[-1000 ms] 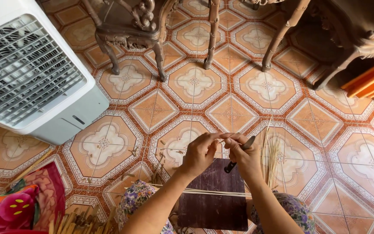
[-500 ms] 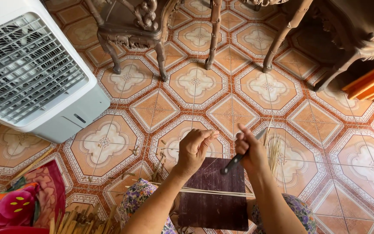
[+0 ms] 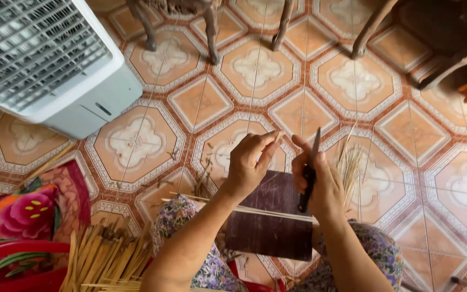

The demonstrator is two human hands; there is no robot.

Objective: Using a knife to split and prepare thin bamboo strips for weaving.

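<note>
- While both hands sit at the centre of the frame, the left hand (image 3: 249, 165) is closed, thumb and fingertips pinching the top end of a thin bamboo strip (image 3: 278, 138).
- The strip is so slender that only its pinched end shows; its long axis seems to run steeply up and down, though I cannot follow it lower.
- Just to the right, a small gap away, the right hand (image 3: 320, 181) is wrapped tight around a dark knife (image 3: 309, 173), blade pointing up the frame, forefinger raised toward the strip.
- Below both hands a dark board (image 3: 268, 232) rests on the lap, a pale stick (image 3: 255, 211) lying across it.
- Loose bamboo sticks (image 3: 104, 257) lie at lower left.
</note>
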